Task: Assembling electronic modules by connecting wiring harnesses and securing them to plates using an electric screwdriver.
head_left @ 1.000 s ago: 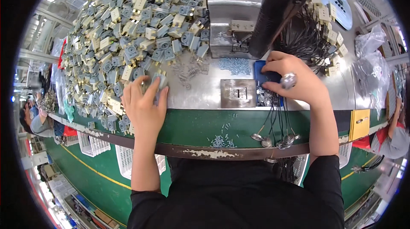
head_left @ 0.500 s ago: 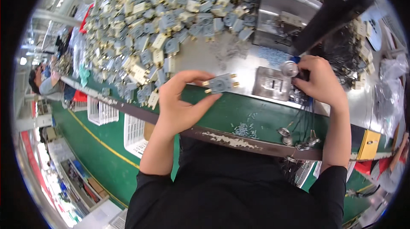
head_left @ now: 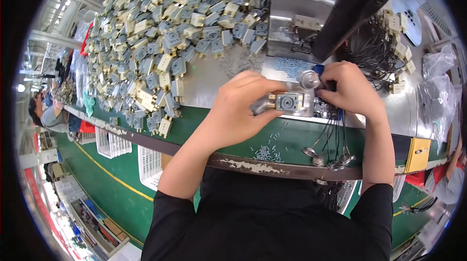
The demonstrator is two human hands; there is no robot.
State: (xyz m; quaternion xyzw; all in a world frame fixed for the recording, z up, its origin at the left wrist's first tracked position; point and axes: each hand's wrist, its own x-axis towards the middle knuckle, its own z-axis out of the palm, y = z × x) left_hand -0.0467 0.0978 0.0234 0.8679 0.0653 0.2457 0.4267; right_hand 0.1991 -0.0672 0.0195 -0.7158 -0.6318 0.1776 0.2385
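My left hand (head_left: 238, 108) pinches a grey plug housing (head_left: 287, 102) with brass pins between thumb and fingers. The housing lies face up over a small metal fixture (head_left: 307, 108), which it mostly covers. To the right, my right hand (head_left: 354, 90) has its fingers curled together beside a round silver metal piece (head_left: 309, 80). Whether the fingers grip that piece or something dark behind it, I cannot make out. Below this hand, thin dark wires with round silver ends (head_left: 318, 160) hang over the table's front edge.
A large heap of grey and cream plug housings (head_left: 175, 37) covers the left of the bench. Small blue pins (head_left: 292, 66) lie behind the fixture; pale ones (head_left: 267, 151) lie on the green mat. A black cylinder (head_left: 355, 10) leans above a metal box (head_left: 296, 5). Black cables (head_left: 372, 54) pile up at right.
My left hand has moved right with the plug housing, from over the mat's edge onto the fixture. My right hand stays by the round silver piece. The whole view has shifted slightly.
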